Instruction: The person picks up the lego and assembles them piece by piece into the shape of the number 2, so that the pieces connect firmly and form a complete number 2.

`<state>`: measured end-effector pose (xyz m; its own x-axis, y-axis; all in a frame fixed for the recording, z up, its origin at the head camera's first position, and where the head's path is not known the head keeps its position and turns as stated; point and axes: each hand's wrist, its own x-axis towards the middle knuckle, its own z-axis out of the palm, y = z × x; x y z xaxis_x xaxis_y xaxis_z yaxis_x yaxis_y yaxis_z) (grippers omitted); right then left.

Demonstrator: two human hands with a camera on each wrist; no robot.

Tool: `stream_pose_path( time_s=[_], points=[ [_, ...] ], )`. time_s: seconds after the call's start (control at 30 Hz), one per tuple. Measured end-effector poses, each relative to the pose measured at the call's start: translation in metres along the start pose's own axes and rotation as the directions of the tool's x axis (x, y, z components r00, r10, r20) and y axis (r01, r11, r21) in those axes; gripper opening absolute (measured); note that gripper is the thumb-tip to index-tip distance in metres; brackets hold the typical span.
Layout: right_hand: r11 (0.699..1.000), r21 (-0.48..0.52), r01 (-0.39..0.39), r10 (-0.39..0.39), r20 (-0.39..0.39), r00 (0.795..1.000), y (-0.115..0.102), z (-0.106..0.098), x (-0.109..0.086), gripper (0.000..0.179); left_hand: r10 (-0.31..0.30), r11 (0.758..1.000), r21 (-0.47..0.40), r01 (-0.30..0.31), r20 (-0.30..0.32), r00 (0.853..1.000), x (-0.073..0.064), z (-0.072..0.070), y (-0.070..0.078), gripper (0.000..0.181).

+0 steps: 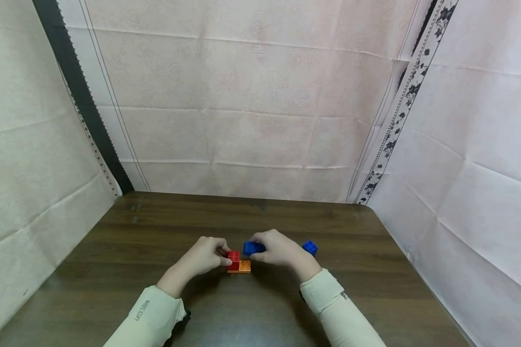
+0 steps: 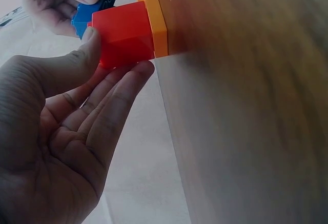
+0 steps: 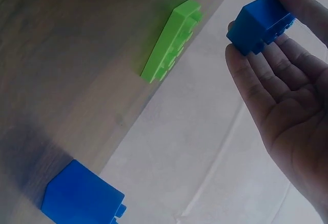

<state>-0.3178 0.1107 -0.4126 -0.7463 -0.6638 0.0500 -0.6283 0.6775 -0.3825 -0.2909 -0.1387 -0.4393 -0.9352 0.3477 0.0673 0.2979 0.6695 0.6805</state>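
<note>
My left hand [image 1: 205, 256] grips a red building brick [image 1: 233, 260] between thumb and fingers. The brick stands on one end of a flat orange brick [image 1: 245, 266], whose other studs show to its right. Just right of it, my right hand [image 1: 281, 248] pinches a blue brick [image 1: 253, 247] with thumb and fingertips. In the right wrist view that blue brick [image 3: 260, 23] is tilted, its studs turned toward the palm. From the left wrist, the blue brick [image 2: 97, 8] appears close beside the red one.
Another blue brick [image 1: 310, 247] lies on the wooden table [image 1: 178, 217], right of my right hand. A flat green brick [image 3: 171, 42], hidden in the head view, shows in the right wrist view. Pale cloth walls [image 1: 260, 120] enclose the table's back and sides.
</note>
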Motion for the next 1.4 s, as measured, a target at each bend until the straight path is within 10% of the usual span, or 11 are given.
stream_pose_path(
  time_s=[1.4],
  points=[
    [0.993, 0.041, 0.115, -0.115, -0.002, 0.993, -0.022, 0.016, 0.015, 0.037, 0.031, 1.000, -0.001, -0.031, -0.004, 0.999, 0.001, 0.001, -0.003, 0.013]
  ],
)
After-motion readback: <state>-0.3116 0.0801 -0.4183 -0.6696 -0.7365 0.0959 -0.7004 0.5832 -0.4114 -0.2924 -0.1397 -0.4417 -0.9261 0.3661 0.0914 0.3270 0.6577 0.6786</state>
